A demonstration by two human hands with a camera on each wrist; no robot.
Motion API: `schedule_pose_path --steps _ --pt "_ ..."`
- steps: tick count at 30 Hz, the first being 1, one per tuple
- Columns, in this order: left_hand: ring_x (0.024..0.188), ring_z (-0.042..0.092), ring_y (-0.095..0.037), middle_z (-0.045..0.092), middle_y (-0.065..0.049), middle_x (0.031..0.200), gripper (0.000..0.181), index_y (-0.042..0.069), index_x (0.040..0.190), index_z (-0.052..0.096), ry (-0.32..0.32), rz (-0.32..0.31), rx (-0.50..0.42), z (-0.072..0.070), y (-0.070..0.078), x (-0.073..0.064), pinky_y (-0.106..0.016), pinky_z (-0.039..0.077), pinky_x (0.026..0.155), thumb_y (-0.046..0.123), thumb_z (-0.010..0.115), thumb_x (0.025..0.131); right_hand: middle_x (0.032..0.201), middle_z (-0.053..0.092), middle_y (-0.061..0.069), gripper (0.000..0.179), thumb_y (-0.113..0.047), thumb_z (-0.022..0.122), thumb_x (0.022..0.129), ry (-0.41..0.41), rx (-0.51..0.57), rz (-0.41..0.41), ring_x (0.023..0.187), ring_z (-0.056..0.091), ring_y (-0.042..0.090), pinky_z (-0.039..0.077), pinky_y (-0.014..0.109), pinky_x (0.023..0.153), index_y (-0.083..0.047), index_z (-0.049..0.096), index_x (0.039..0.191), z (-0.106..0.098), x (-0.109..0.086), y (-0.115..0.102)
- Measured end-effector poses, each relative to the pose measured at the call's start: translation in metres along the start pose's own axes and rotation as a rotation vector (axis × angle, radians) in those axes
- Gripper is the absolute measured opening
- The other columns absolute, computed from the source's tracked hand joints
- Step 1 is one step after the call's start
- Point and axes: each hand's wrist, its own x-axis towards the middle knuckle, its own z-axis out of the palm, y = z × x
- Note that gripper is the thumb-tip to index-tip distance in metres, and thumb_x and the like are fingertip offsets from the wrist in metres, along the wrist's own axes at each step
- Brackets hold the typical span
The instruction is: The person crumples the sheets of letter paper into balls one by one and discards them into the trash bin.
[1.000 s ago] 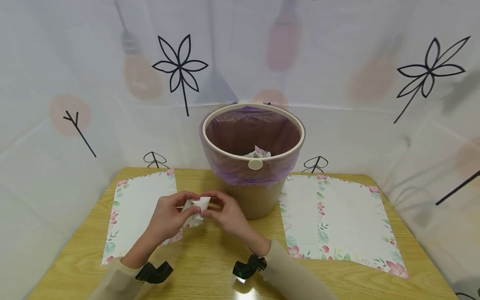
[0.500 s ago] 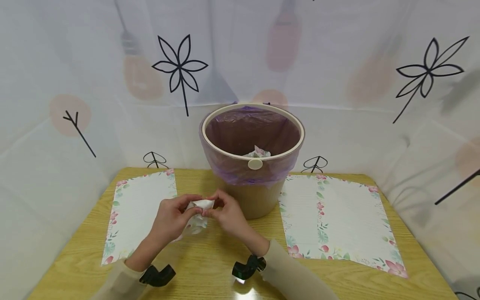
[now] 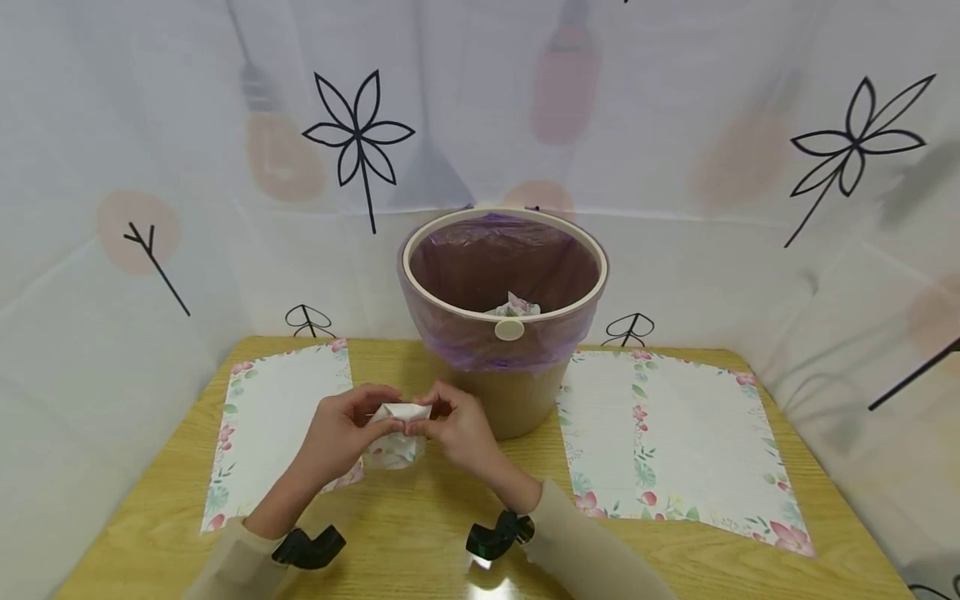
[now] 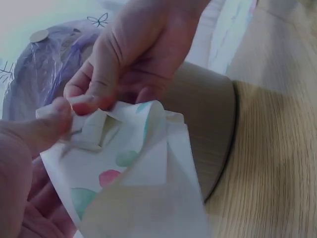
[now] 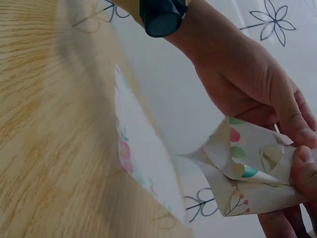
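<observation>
Between both hands is a folded, creased sheet of floral-bordered paper (image 3: 395,446), held up in front of the bin. My left hand (image 3: 341,429) pinches its left side, thumb on the near face and fingers behind. My right hand (image 3: 459,427) pinches the upper right corner, its thumb tip meeting the left thumb. In the left wrist view the paper (image 4: 124,168) shows several layers, with a small fold tucked at the top by the fingertips. Green and pink prints show on the paper (image 5: 252,173) in the right wrist view.
A beige bin (image 3: 517,400) with a purple liner stands behind the hands; crumpled floral paper (image 3: 517,306) lies inside. One floral sheet (image 3: 281,425) lies left on the wooden table (image 3: 420,533), and more floral sheets (image 3: 697,442) lie right. A printed curtain (image 3: 660,183) hangs behind.
The paper has been turned and shifted slightly right between the fingers, and more of its lower part now hangs below the thumbs. The right hand's fingers have moved slightly right.
</observation>
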Motion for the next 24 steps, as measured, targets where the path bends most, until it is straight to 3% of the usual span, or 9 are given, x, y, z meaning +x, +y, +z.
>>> schedule_pose_path --steps 2,5,7,13,16,24 --pt "0.086 0.070 -0.015 0.073 -0.006 0.107 0.039 0.011 0.117 0.069 -0.042 -0.061 0.042 -0.003 0.000 0.000 -0.026 0.055 0.066 0.014 0.083 0.081 0.094 0.069 0.014 0.023 0.001 0.083 0.075 0.014 0.037 0.008 0.070 0.056 0.018 0.047 0.021 0.058 0.000 0.065 0.090 0.000 0.001 0.001" --pt "0.079 0.066 -0.012 0.072 -0.002 0.107 0.046 0.013 0.121 0.068 -0.072 -0.099 0.149 -0.005 0.000 -0.001 -0.028 0.053 0.062 0.025 0.086 0.079 0.097 0.067 0.013 0.024 0.003 0.081 0.077 0.028 0.083 0.026 0.074 0.058 0.019 0.051 0.024 0.060 0.001 0.064 0.093 -0.001 0.002 0.001" --pt "0.077 0.065 -0.011 0.073 -0.001 0.103 0.047 0.013 0.120 0.069 -0.064 -0.095 0.202 -0.006 0.000 -0.002 -0.028 0.053 0.061 0.026 0.086 0.079 0.098 0.066 0.012 0.024 0.004 0.080 0.078 0.020 0.096 0.035 0.076 0.061 0.018 0.054 0.026 0.063 0.002 0.063 0.095 -0.002 0.002 0.000" --pt "0.073 0.064 -0.010 0.073 -0.003 0.099 0.040 0.011 0.117 0.072 -0.049 -0.085 0.223 -0.009 0.004 -0.003 -0.028 0.051 0.059 0.025 0.085 0.081 0.102 0.066 0.016 0.025 0.004 0.079 0.079 -0.035 0.087 -0.010 0.091 0.065 0.017 0.056 0.028 0.078 0.004 0.061 0.096 -0.004 0.002 0.000" --pt "0.070 0.062 -0.008 0.074 -0.001 0.097 0.035 0.012 0.112 0.074 -0.052 -0.080 0.242 -0.009 0.006 -0.003 -0.027 0.050 0.058 0.023 0.085 0.081 0.102 0.065 0.014 0.024 0.002 0.080 0.080 -0.077 0.077 -0.022 0.093 0.066 0.019 0.057 0.032 0.080 0.002 0.061 0.096 -0.005 0.002 0.000" --pt "0.067 0.064 -0.005 0.075 -0.001 0.090 0.023 0.010 0.101 0.077 -0.061 -0.010 0.302 -0.005 0.008 -0.004 -0.024 0.051 0.057 0.016 0.085 0.080 0.098 0.067 0.000 0.026 -0.014 0.081 0.084 -0.179 -0.196 -0.183 0.087 0.065 0.016 0.057 0.028 0.071 -0.009 0.071 0.107 -0.011 0.004 -0.005"
